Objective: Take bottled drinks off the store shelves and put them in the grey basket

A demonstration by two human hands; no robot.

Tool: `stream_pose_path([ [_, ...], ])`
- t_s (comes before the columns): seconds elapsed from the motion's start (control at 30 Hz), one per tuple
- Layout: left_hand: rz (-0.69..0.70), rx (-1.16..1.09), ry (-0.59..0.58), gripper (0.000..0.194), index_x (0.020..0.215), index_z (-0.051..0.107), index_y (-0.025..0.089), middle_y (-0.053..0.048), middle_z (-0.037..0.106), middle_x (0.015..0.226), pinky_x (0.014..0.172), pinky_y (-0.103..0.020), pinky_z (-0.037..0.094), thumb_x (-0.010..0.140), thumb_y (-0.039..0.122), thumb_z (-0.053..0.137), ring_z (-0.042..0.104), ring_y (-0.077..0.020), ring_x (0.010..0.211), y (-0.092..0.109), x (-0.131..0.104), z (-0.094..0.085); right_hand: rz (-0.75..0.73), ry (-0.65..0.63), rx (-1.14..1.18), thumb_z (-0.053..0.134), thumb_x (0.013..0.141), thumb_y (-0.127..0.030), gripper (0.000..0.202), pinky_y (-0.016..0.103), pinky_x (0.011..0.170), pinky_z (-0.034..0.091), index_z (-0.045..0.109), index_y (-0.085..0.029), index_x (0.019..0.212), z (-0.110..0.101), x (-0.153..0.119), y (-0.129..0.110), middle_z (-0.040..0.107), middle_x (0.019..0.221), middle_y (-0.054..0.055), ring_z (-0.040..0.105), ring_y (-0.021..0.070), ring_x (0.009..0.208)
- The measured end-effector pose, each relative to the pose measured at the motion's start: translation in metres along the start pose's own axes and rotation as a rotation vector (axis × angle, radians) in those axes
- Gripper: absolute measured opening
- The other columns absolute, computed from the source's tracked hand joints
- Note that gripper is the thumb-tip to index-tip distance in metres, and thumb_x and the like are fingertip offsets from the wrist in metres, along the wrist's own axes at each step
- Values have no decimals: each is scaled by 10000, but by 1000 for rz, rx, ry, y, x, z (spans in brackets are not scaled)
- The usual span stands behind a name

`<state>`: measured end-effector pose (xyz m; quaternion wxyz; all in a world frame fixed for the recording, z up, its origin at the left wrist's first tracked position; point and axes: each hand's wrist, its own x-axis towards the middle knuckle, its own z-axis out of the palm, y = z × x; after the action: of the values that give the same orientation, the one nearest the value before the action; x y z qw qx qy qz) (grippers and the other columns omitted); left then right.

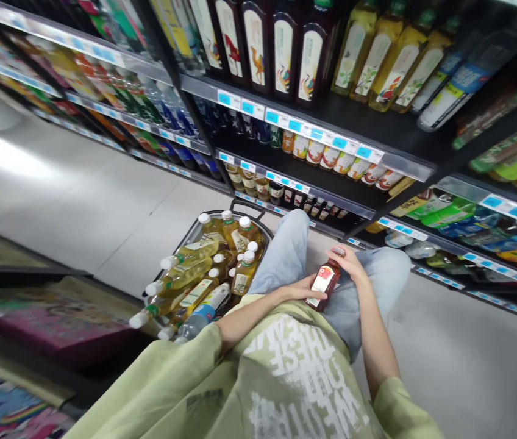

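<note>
Grip is two-handed: left hand closed round the lower body of a dark red bottle, right hand curled over its neck. Bottle sits low over the lap, between bent denim-clad legs, tilted a little.

Working down by size. Black shelving fills the far side, drinks on every level, lower ledges close to the knees. Elbows best held in, with any reach toward the rack made slowly.

Black basket on the floor, just beside the left leg. Crowded: white-capped yellow bottles, some upright, some lying over one another with necks past the edge; a blue-labelled bottle among them. Left elbow passes near these; a careless swing could likely knock a neck.

Red bottle itself: smooth-looking, so probably apt to slip. Sound practice would be to let the lower hand bear the weight and the upper hand only steady or turn it. Label faces up toward the wearer, partly clear of the fingers; shifting the thumb lower would bare more of it. Cap mostly hidden under the upper fingers; cannot tell whether they twist or merely rest.
</note>
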<state>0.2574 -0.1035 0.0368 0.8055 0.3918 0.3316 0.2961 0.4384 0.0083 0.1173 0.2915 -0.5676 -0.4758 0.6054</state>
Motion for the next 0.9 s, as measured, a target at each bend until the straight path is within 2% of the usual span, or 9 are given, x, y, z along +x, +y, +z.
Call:
stream_pose_path([
  [0.1, 69, 105, -5, 957, 1522, 487, 181, -146, 652, 1425, 1051, -421, 532, 730, 511, 911, 657, -291, 1229, 15, -11, 3, -19, -139, 3, 964, 605, -492, 576, 346, 694, 596, 717, -225, 1051, -6, -21, -11, 819, 889, 46, 755, 258, 827],
  [0.2, 64, 329, 7, 847, 1483, 530, 185, -128, 681, 1389, 1087, -429, 516, 785, 528, 864, 665, -288, 1229, 33, -29, 3, -48, -260, -19, 959, 655, -436, 743, 373, 735, 625, 633, -251, 1295, -7, -50, -11, 829, 1117, 97, 779, 281, 925],
  [0.3, 21, 610, 65, 751, 1407, 581, 176, -111, 741, 1230, 991, -412, 551, 806, 547, 836, 715, -280, 1076, 49, -50, 8, -127, -52, -74, 967, 625, -468, 712, 372, 698, 624, 654, -222, 1214, 10, -80, 2, 838, 1036, 113, 773, 272, 824],
  [0.4, 137, 769, 184, 745, 1350, 597, 160, -124, 734, 1203, 958, -387, 550, 767, 536, 868, 712, -278, 1045, 63, -67, 16, -232, 212, -167, 971, 581, -529, 675, 382, 701, 623, 683, -205, 1098, 42, -106, 13, 834, 933, 103, 745, 252, 740],
  [0.53, 254, 865, 308, 556, 1148, 660, 148, -102, 739, 1082, 848, -328, 546, 744, 467, 871, 699, -241, 930, 86, -86, 14, -376, 331, -288, 947, 631, -558, 574, 376, 715, 617, 727, -196, 1019, 84, -125, 12, 818, 919, 109, 760, 271, 798],
  [0.67, 282, 910, 282, 377, 1039, 682, 158, -56, 731, 956, 786, -284, 519, 820, 443, 794, 675, -190, 839, 101, -106, -8, -540, 242, -390, 877, 781, -519, 401, 369, 722, 599, 798, -213, 1027, 103, -125, 8, 811, 941, 103, 753, 257, 816],
  [0.77, 378, 948, 310, 452, 1020, 656, 164, -70, 708, 1000, 847, -296, 521, 780, 495, 848, 669, -202, 914, 104, -118, -26, -627, 80, -405, 795, 898, -431, 209, 408, 856, 604, 830, -262, 1017, 106, -121, 12, 833, 1027, 92, 763, 256, 899],
  [0.83, 391, 1003, 291, 468, 1020, 634, 172, -65, 681, 1019, 837, -287, 515, 756, 466, 885, 651, -194, 914, 106, -125, -32, -617, -30, -334, 764, 927, -377, 125, 425, 933, 598, 832, -273, 942, 105, -121, 19, 838, 1082, 82, 775, 263, 985],
  [0.9, 366, 1089, 203, 419, 994, 622, 181, -51, 650, 1014, 808, -269, 498, 754, 385, 899, 627, -176, 882, 111, -132, -34, -532, -69, -206, 766, 919, -364, 120, 418, 904, 613, 820, -259, 896, 104, -122, 31, 840, 1079, 88, 785, 270, 1004],
])
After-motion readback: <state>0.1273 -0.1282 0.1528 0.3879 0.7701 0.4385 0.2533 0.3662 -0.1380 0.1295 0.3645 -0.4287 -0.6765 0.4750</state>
